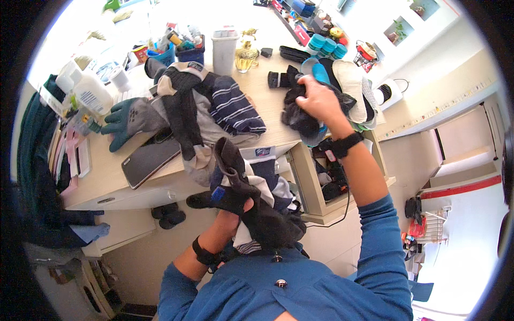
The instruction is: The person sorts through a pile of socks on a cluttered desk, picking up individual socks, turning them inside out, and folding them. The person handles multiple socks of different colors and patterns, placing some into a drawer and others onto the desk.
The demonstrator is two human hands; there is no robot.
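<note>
My left hand (236, 216) is closed around a loose bundle of dark socks (271, 220), held in front of my chest. White and navy socks (265, 168) hang in the same bundle near the desk edge. Over the desk's right side, my right hand (323, 102) curls on a blurred black fabric bundle (299, 114), its thumb and index finger partly around it. Shoe insoles (348, 80) lie fanned out just right of that hand. A heap of socks, with a striped navy one (237, 106) on top, lies on the desk between my hands.
A grey and green work glove (136, 118) and a dark phone (150, 162) lie left on the desk (273, 128). An open drawer (313, 192) juts out below my right forearm, with a cable hanging beside it. A white bin (224, 50) and glass bottle (245, 56) stand behind.
</note>
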